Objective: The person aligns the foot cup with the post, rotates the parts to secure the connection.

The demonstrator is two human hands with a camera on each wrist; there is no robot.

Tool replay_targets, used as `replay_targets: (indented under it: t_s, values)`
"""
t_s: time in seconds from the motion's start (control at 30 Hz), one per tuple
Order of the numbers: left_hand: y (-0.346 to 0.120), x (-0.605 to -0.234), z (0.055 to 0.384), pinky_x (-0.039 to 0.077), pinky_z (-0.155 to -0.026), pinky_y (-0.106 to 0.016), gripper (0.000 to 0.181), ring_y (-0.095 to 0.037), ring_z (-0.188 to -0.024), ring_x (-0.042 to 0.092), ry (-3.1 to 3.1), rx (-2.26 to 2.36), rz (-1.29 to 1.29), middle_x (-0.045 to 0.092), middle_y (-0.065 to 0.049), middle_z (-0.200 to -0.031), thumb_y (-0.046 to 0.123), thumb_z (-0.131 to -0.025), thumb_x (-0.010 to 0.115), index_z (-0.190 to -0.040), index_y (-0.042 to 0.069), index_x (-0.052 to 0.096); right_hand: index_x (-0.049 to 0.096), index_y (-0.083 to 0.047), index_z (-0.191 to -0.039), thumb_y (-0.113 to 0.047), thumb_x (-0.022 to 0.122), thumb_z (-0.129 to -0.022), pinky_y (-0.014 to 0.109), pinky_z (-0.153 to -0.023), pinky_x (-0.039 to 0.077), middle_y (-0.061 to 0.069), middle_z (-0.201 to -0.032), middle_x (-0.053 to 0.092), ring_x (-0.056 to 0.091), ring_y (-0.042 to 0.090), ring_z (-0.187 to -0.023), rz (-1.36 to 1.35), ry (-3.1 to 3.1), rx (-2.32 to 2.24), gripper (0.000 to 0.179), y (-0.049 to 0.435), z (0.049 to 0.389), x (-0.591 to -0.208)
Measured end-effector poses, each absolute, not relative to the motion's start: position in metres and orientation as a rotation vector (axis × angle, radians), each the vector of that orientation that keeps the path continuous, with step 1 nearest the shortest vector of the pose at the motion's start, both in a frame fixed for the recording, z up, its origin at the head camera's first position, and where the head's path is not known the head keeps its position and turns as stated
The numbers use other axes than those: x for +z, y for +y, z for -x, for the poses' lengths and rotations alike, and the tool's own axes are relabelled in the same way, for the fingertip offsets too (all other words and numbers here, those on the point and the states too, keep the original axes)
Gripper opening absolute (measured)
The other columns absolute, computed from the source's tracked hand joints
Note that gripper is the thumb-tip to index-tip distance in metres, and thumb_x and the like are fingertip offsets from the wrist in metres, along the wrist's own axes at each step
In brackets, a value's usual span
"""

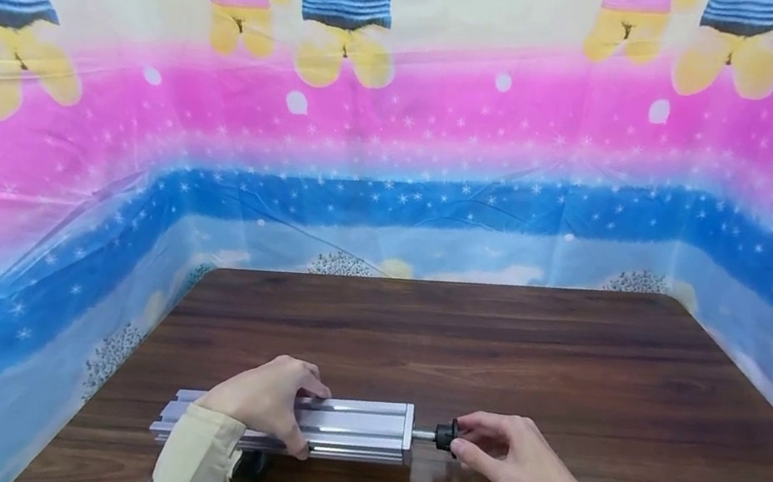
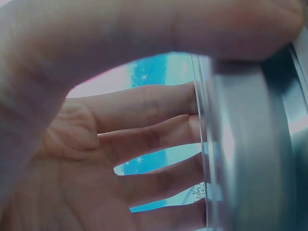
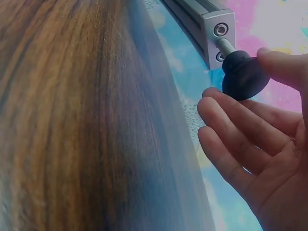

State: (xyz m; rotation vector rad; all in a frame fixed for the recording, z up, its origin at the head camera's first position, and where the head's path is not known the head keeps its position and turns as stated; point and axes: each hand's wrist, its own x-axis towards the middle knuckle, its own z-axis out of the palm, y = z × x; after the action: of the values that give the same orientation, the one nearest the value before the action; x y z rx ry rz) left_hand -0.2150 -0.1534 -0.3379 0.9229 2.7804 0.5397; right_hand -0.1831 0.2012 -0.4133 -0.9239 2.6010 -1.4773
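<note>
At the left of the scene, the left hand (image 1: pixel 264 403) grips a long silver-grey grooved metal bar (image 1: pixel 361 422), thumb on its near side and fingers over its far side. The bar lies left to right above the near part of a dark brown wood-grain table (image 1: pixel 431 341). Beneath its left half is a dark thing (image 1: pixel 254 464), too hidden to identify. From the bar's right end a thin silver threaded rod (image 1: pixel 425 435) sticks out, roughly in line with the bar's long axis, bearing a round black foot (image 1: pixel 445 436). The right hand (image 1: pixel 518 464), the nearer one to this foot, pinches it from the right.

The left wrist view alone shows the palm apart from the metal. The right wrist view reveals the foot's flared shape, the rod's thread and socket screws (image 3: pixel 221 30) in the bar's end, which the head view hides.
</note>
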Motion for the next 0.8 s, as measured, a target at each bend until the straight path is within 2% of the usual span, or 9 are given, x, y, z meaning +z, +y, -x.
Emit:
replay_targets:
  t_s: [0.13, 0.33, 0.4, 0.6, 0.8]
  values:
    - [-0.1532, -0.338, 0.2147, 0.05, -0.074, -0.03, 0.061, -0.014, -0.084, 0.057, 2.775, 0.551, -0.91, 0.066, 0.001, -0.1, 0.019, -0.056, 0.094, -0.113, 0.006, 0.077, 0.066, 0.003, -0.123, -0.025, 0.065, -0.099, 0.026, -0.071, 0.058, 0.007, -0.096, 0.076, 0.071, 0.009, -0.081, 0.923, 2.55, -1.515, 0.037, 0.2008, 0.1827, -0.414]
    - [-0.1555, -0.3363, 0.2151, 0.051, -0.074, -0.032, 0.063, -0.014, -0.084, 0.057, 2.777, 0.549, -0.883, 0.066, 0.001, -0.101, 0.02, -0.056, 0.094, -0.115, 0.006, 0.076, 0.054, -0.011, -0.14, -0.026, 0.076, -0.092, 0.029, -0.076, 0.059, 0.017, -0.126, 0.066, 0.071, 0.009, -0.096, 1.037, 2.557, -1.566, 0.055, 0.1996, 0.1846, -0.4158]
    - [-0.1562, -0.3357, 0.2158, 0.05, -0.074, -0.031, 0.062, -0.014, -0.083, 0.056, 2.781, 0.549, -0.896, 0.065, 0.002, -0.099, 0.019, -0.056, 0.094, -0.115, 0.006, 0.076, 0.053, -0.015, -0.141, -0.023, 0.079, -0.089, 0.031, -0.077, 0.06, 0.02, -0.13, 0.064, 0.071, 0.012, -0.098, 1.089, 2.53, -1.609, 0.059, 0.199, 0.1861, -0.4157]
    - [-0.1571, -0.3386, 0.2163, 0.049, -0.071, -0.029, 0.059, -0.012, -0.08, 0.055, 2.764, 0.563, -0.909, 0.064, 0.004, -0.095, 0.018, -0.055, 0.094, -0.111, 0.006, 0.077, 0.061, -0.015, -0.129, -0.016, 0.078, -0.088, 0.03, -0.078, 0.06, 0.009, -0.112, 0.072, 0.072, 0.012, -0.093, 1.168, 2.507, -1.636, 0.044, 0.1945, 0.1874, -0.4187]
    - [-0.1571, -0.3402, 0.2163, 0.049, -0.072, -0.03, 0.059, -0.012, -0.081, 0.055, 2.764, 0.569, -0.904, 0.065, 0.003, -0.099, 0.019, -0.056, 0.094, -0.111, 0.006, 0.077, 0.064, -0.01, -0.125, -0.02, 0.072, -0.094, 0.028, -0.073, 0.06, 0.005, -0.103, 0.074, 0.073, 0.009, -0.086, 1.1, 2.541, -1.613, 0.033, 0.194, 0.1871, -0.4189]
